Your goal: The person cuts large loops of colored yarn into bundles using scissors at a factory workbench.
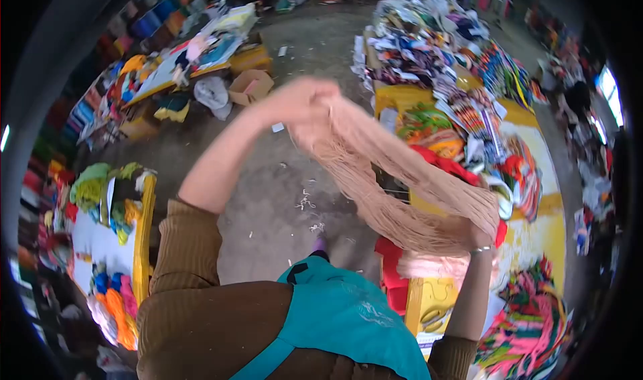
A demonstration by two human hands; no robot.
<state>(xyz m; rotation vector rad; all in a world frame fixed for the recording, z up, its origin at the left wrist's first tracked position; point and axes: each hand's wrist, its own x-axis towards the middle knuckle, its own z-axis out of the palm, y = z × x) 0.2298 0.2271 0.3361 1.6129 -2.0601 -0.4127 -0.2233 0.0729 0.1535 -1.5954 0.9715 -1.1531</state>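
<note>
A pale peach skein of yarn (392,172) is stretched as a long loop between my two hands, slanting down to the right. My left hand (315,105), blurred by motion, is closed around its upper left end. At the lower right end, my right hand (479,236) holds the skein from inside the loop; the strands wrap over it and hide most of its fingers. Paler pink yarn (435,266) lies on the table just below the right hand. A pair of scissors (435,318) rests near the table's edge, by my right forearm.
The yellow-edged table (549,236) on my right carries heaps of coloured yarn and a multicoloured bundle (526,320). Another table (100,232) on my left holds green and orange skeins. A cardboard box (251,85) stands further off. Yarn scraps (305,200) lie on the floor.
</note>
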